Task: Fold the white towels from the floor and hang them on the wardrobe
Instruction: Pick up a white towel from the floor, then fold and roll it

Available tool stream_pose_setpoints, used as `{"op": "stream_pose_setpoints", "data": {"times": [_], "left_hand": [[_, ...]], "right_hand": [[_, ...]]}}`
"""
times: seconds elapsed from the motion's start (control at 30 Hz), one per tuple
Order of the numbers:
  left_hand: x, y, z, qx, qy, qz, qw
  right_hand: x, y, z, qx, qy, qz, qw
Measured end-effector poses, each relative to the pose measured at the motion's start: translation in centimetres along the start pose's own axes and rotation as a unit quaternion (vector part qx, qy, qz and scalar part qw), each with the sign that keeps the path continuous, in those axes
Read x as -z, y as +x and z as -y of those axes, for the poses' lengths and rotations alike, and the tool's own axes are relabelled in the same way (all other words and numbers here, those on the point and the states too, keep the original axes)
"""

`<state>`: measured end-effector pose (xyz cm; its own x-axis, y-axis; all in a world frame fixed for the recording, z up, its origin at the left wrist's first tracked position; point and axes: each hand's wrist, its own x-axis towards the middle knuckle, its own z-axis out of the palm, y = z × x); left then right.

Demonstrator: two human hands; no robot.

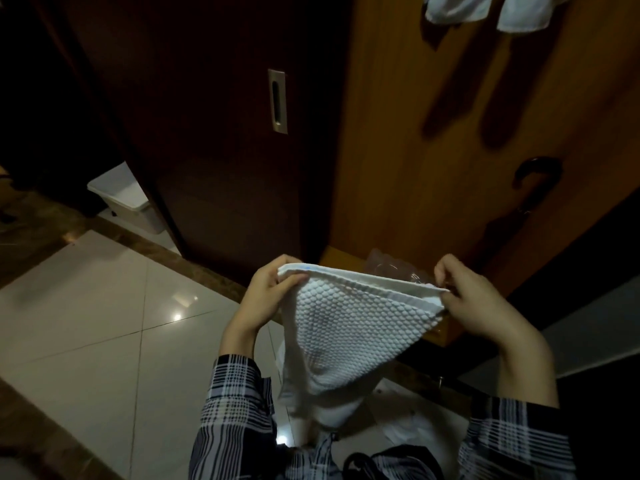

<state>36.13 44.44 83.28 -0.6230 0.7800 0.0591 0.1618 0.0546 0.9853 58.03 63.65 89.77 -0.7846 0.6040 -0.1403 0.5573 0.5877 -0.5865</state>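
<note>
Wardrobe, tall, wood: dark brown door panel (214,140) filling the upper centre of the frame; lighter orange-brown door panel (408,174) to its right.

Floor, glossy pale square tiles (104,327) with a brown stone border strip, lower left of the frame; light reflections on the tiles.

White textured waffle-weave towel (349,330), lower centre of the frame, held up in the air in front of the wardrobe, doubled along its top edge, its body hanging down to a narrowing point.

Arms, two, in black-and-white plaid sleeves (239,410), rising from the bottom edge of the frame, forearms bare at the wrists.

Left hand (268,292): raised at the towel's left top corner; fingers curled and clamped on the corner, thumb on the near side.

Right hand (471,299): raised at the towel's right top corner, level with the left; fingers pinched together on the hem.

White towels, two, hanging (485,10) at the top right edge of the frame, over the orange-brown door, casting long shadows down it.

More white cloth (408,420) on the floor beneath the held towel, lower centre; number of pieces cannot be told.

White plastic bin with lid (128,199), left of centre, beside the dark door.

Recessed metal pull handle (278,101), upright, in the dark door.

Dark curved handle (535,171) on the orange-brown door, right of frame.
</note>
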Motion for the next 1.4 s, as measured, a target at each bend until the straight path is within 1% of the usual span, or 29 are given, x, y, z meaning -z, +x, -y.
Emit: {"op": "stream_pose_setpoints", "data": {"times": [0.13,0.27,0.3,0.4,0.43,0.47,0.53,0.6,0.67,0.7,0.77,0.8,0.9,0.97,1.03,1.07,1.13,1.17,1.2,1.27,1.33,1.4], "left_hand": [[-0.2,0.1,-0.4,-0.033,0.01,-0.056,0.998],[-0.2,0.1,-0.7,-0.046,-0.008,-0.127,0.991],[-0.1,0.1,-0.8,-0.045,-0.012,-0.141,0.989],[0.2,0.1,-1.1,-0.05,-0.018,-0.163,0.985],[0.3,0.2,-1.2,-0.054,-0.017,-0.164,0.985],[0.5,0.2,-1.4,-0.059,-0.011,-0.166,0.984],[0.9,0.2,-1.6,-0.07,0.011,-0.173,0.982],[1.5,0.2,-1.8,-0.08,0.037,-0.189,0.978],[2.1,0.3,-1.9,-0.078,0.05,-0.205,0.974],[2.2,0.4,-1.9,-0.071,0.057,-0.211,0.973],[2.1,0.6,-1.6,-0.053,0.07,-0.224,0.971],[2.1,0.6,-1.4,-0.046,0.072,-0.232,0.969],[2.2,0.8,-1.0,-0.027,0.063,-0.272,0.96],[2.2,1.0,-1.1,-0.009,0.063,-0.297,0.953],[1.9,1.1,-1.1,0.0,0.059,-0.309,0.949],[1.7,1.1,-1.1,0.002,0.052,-0.306,0.951],[1.3,1.3,-0.8,-0.001,0.049,-0.289,0.956],[1.1,1.4,-0.6,-0.003,0.054,-0.279,0.959],[1.0,1.5,-0.4,-0.001,0.056,-0.268,0.962],[0.6,1.4,-0.4,0.004,0.05,-0.23,0.972],[0.4,1.1,-0.6,-0.001,0.052,-0.176,0.983],[0.4,1.1,-0.9,-0.013,0.064,-0.141,0.988]], "right_hand": [[-0.9,0.6,-0.2,0.005,0.008,0.013,1.0],[-2.2,1.2,-0.5,0.059,-0.03,-0.031,0.997],[-2.5,1.3,-0.8,0.077,-0.048,-0.027,0.996],[-3.6,1.7,-1.5,0.114,-0.115,0.026,0.986],[-3.9,2.0,-1.9,0.13,-0.147,0.018,0.98],[-4.1,2.4,-2.2,0.153,-0.176,-0.009,0.972],[-4.2,3.4,-2.4,0.208,-0.187,-0.082,0.957],[-4.3,4.1,-2.1,0.246,-0.124,-0.141,0.951],[-4.5,4.6,-1.5,0.251,-0.027,-0.18,0.951],[-4.7,4.9,-1.3,0.246,0.012,-0.192,0.95],[-5.2,5.0,-0.9,0.25,0.036,-0.201,0.946],[-5.3,4.9,-0.6,0.266,0.025,-0.199,0.943],[-5.1,4.0,0.7,0.328,-0.06,-0.187,0.924],[-5.0,2.9,1.7,0.364,-0.092,-0.166,0.912],[-4.4,2.2,2.6,0.424,-0.151,-0.107,0.887],[-4.0,2.0,2.9,0.451,-0.201,-0.069,0.867],[-3.5,1.6,3.7,0.485,-0.316,-0.008,0.816],[-3.3,1.4,4.2,0.479,-0.361,0.035,0.8],[-3.1,1.1,4.6,0.463,-0.385,0.078,0.794],[-2.8,0.8,5.2,0.409,-0.414,0.149,0.8],[-2.6,0.6,5.2,0.384,-0.433,0.184,0.795],[-3.3,0.4,4.7,0.391,-0.442,0.208,0.78]]}}
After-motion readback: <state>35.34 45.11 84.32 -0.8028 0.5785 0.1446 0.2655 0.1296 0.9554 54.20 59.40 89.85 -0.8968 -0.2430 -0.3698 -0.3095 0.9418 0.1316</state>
